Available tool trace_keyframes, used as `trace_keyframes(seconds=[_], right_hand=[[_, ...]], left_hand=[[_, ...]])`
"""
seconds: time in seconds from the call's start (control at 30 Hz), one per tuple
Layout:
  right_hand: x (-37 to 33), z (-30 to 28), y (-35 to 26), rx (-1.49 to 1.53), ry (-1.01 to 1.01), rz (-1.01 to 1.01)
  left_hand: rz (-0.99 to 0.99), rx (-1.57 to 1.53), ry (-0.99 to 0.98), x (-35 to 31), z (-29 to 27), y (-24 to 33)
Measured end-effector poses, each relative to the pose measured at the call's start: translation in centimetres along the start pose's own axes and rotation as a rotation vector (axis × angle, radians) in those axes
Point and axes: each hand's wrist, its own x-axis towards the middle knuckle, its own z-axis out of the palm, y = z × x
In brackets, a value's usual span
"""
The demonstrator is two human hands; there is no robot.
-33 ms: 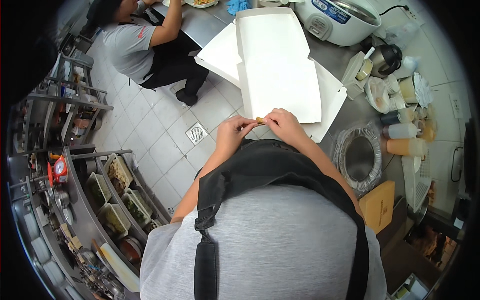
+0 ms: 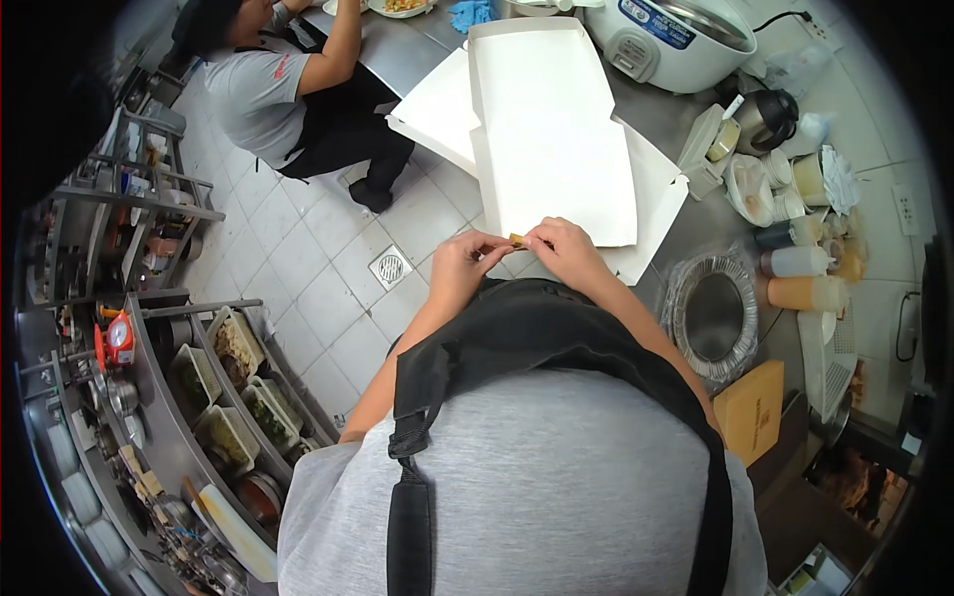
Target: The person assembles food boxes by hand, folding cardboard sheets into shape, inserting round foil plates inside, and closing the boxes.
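Between my two hands is a small yellow-brown piece (image 2: 518,241), too small for its kind to be told. My left hand (image 2: 461,260) pinches it from the left with thumb and forefinger. From the right, the closed fingers of my right hand (image 2: 562,246) grip it too. Both hands are close in front of my black apron, at the near edge of an open white cardboard box (image 2: 552,129). That box lies unfolded on top of another white box (image 2: 651,184), whose corners stick out on both sides.
A steel counter (image 2: 646,109) carries a white rice cooker (image 2: 656,50), squeeze bottles (image 2: 807,292) and a foil-rimmed round tray (image 2: 686,343). A brown box (image 2: 750,409) is at my right. Beyond, left, a person (image 2: 263,94) sits at the counter. Food tubs (image 2: 229,437) line the left shelf.
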Motion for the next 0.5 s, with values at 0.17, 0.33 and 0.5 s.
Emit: trace_keyframes(seconds=[0.17,0.33,0.5], right_hand=[[-0.4,-0.7,0.4,0.104,0.003,0.033],[-0.6,-2.4,-0.6,0.313,-0.016,0.088],[-2.2,-3.5,3.5,-0.101,0.101,-0.097]], left_hand=[[0.024,0.090,-0.041,0.7,0.3,1.2],[0.256,0.329,-0.116,1.2,1.0,2.2],[0.151,0.331,-0.143,1.8,1.4,1.9]])
